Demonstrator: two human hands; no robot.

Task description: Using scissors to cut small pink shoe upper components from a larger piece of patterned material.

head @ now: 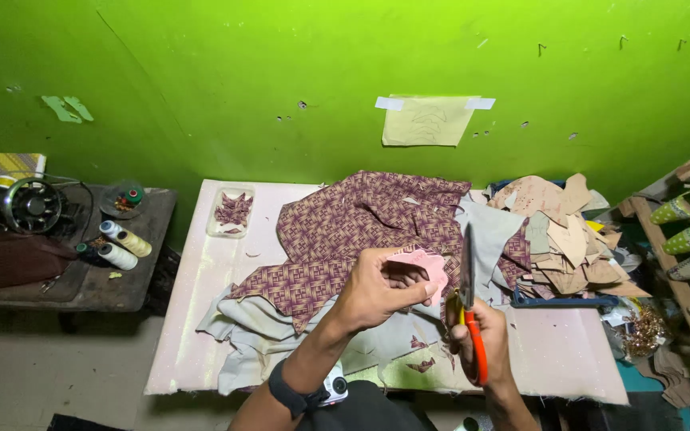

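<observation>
Nearest the camera, the left hand point(377, 291) pinches a small pink star-like cut-out piece point(418, 267) between thumb and fingers, holding it up above the white padded worktable point(201, 319). Just right of that piece, the right hand point(481, 339) is closed through the handles of orange-handled scissors point(469, 307), whose steel blades point upward and look nearly shut beside the piece's right edge. A black wrist strap point(289, 395) sits on the left forearm.

Beyond the pink piece, a maroon-and-tan woven-pattern fabric point(353, 227) lies rumpled over grey-white cloth point(257, 339) on the table. Right of that fabric is a loose heap of tan cardboard pattern pieces point(561, 235); left of it, a clear shallow tray of maroon cut shapes point(231, 211). Further left stand thread spools point(121, 243) and a black sewing machine point(25, 206). On the green wall point(201, 80) behind, a pale yellow paper point(427, 120) is taped up.

The risk, as I judge it: the left fingertips lie very near the blades, so a hurried snip could nick them, and the thin piece, held by one side only, could twist and be cut off its outline.
</observation>
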